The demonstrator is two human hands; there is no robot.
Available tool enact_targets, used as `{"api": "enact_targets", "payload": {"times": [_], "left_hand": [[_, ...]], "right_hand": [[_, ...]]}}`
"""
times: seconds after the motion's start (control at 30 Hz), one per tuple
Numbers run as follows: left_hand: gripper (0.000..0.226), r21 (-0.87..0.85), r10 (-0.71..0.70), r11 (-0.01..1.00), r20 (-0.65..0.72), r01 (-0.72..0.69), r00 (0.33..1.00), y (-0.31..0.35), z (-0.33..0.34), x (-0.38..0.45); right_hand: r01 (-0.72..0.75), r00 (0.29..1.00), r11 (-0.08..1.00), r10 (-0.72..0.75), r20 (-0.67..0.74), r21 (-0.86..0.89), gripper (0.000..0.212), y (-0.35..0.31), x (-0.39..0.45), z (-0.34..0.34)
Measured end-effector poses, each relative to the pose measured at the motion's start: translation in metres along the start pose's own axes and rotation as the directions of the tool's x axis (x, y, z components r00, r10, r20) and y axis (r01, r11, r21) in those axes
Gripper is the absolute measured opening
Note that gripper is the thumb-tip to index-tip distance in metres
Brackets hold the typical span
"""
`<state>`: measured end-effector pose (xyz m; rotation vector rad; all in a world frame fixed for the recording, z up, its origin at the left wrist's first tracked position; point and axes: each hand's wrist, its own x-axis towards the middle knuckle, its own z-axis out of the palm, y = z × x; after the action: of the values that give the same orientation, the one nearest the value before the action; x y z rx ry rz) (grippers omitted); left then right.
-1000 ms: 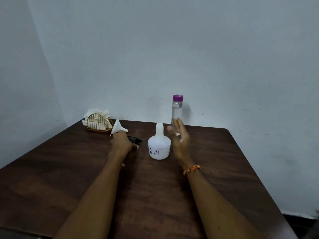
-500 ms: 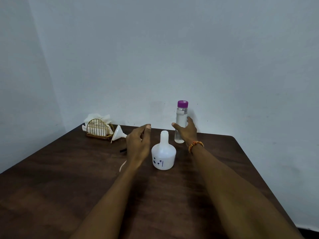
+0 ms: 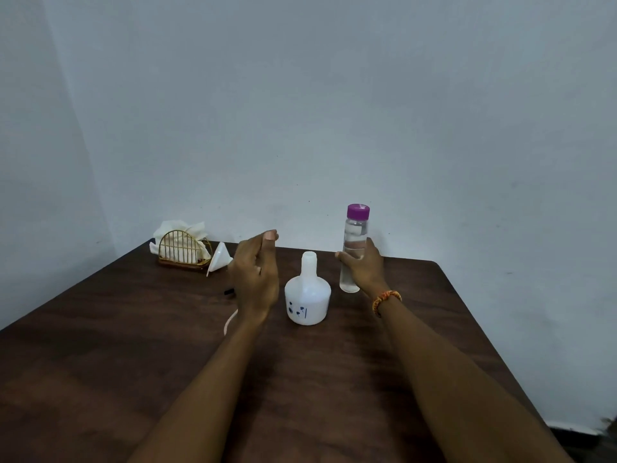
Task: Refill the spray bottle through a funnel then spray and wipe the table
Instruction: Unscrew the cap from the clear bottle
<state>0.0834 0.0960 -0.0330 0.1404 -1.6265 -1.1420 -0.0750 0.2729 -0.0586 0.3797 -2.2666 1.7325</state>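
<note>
Because our right hand (image 3: 362,269) gripped the tall clear water bottle (image 3: 353,253) low on its smooth, slender body while the purple cap (image 3: 358,212) was on, we judged that a hasty lift could let it tip or slip against the squat white spray bottle (image 3: 307,295) just beside it. That spray bottle stood upright near the middle of the dark wood-grain table (image 3: 133,345), its narrow neck uncapped, light enough, we reckoned, to be knocked over by either wrist. Our left hand (image 3: 255,275) hovered released above the table, fingers relaxed and holding nothing, just left of the spray bottle. The white conical funnel (image 3: 218,260) lay on its side beyond it, beside a gold wire holder (image 3: 180,252) stuffed with soft crumpled tissues; pouring before seating it in that neck would likely spill water across the wood.
</note>
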Motion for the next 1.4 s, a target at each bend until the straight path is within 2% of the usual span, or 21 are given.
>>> {"api": "enact_targets", "payload": {"times": [0.13,0.23,0.3,0.37,0.47,0.53,0.67,0.77,0.83,0.9,0.97,1.03,1.07,1.13,1.27,1.33,1.4], "left_hand": [[0.025,-0.114,0.084,0.99,-0.008,-0.085,0.996,0.029,0.003,-0.016],[0.022,-0.202,0.148,0.973,0.156,-0.115,0.977,0.057,0.016,-0.032],[0.025,-0.219,0.131,0.974,0.345,-0.056,0.929,0.075,0.03,-0.042],[0.038,-0.207,0.06,0.976,0.537,0.063,0.841,0.085,0.049,-0.052],[0.058,-0.147,-0.07,0.963,0.673,0.226,0.736,0.092,0.077,-0.062],[0.057,-0.154,-0.119,0.945,0.664,0.29,0.739,0.096,0.086,-0.059],[0.035,-0.197,-0.095,0.945,0.601,0.262,0.794,0.092,0.092,-0.05],[0.05,-0.185,-0.109,0.957,0.486,0.224,0.867,0.091,0.094,-0.052],[0.063,-0.153,-0.166,0.956,0.42,0.25,0.892,0.093,0.095,-0.055],[0.074,-0.127,-0.203,0.947,0.471,0.294,0.858,0.095,0.095,-0.057],[0.081,-0.128,-0.195,0.935,0.594,0.33,0.78,0.089,0.095,-0.06],[0.062,-0.203,-0.19,0.893,0.638,0.401,0.746,0.081,0.095,-0.062],[0.051,-0.261,-0.196,0.86,0.624,0.438,0.757,0.078,0.094,-0.064],[0.047,-0.321,-0.237,0.816,0.573,0.48,0.785,0.074,0.093,-0.065],[0.058,-0.28,-0.239,0.868,0.488,0.41,0.839,0.079,0.094,-0.064],[0.065,-0.291,-0.168,0.888,0.515,0.356,0.841,0.081,0.094,-0.064],[0.064,-0.304,-0.1,0.896,0.575,0.325,0.812,0.08,0.093,-0.061]], "right_hand": [[0.004,1.0,1.0,-0.004,0.012,0.012,0.034,-0.006,-0.039,-0.033],[0.022,0.999,0.999,-0.024,0.046,0.032,0.031,-0.007,-0.068,-0.054],[0.044,0.996,0.998,-0.047,0.07,0.037,0.035,-0.007,-0.084,-0.063],[0.071,0.991,0.995,-0.077,0.105,0.066,0.038,-0.007,-0.097,-0.067],[0.106,0.981,0.988,-0.123,0.15,0.116,0.035,-0.01,-0.111,-0.074],[0.124,0.975,0.984,-0.145,0.17,0.131,0.032,-0.012,-0.114,-0.078],[0.125,0.968,0.984,-0.15,0.2,0.129,0.041,-0.009,-0.111,-0.086],[0.173,0.966,0.982,-0.185,0.183,0.081,0.048,-0.007,-0.112,-0.082],[0.2,0.967,0.979,-0.204,0.149,0.04,0.049,-0.01,-0.114,-0.077],[0.194,0.974,0.981,-0.194,0.114,0.01,0.052,-0.012,-0.115,-0.074],[0.171,0.981,0.985,-0.169,0.095,-0.016,0.052,-0.011,-0.116,-0.075],[0.168,0.983,0.986,-0.166,0.079,-0.019,0.047,-0.009,-0.115,-0.077],[0.179,0.981,0.984,-0.178,0.077,-0.015,0.043,-0.008,-0.115,-0.077],[0.197,0.978,0.98,-0.195,0.08,-0.015,0.041,-0.007,-0.116,-0.077],[0.199,0.977,0.979,-0.195,0.082,-0.037,0.044,-0.007,-0.116,-0.076],[0.195,0.977,0.981,-0.192,0.093,-0.021,0.042,-0.008,-0.116,-0.077],[0.189,0.977,0.982,-0.187,0.101,-0.003,0.043,-0.007,-0.114,-0.079]]}}
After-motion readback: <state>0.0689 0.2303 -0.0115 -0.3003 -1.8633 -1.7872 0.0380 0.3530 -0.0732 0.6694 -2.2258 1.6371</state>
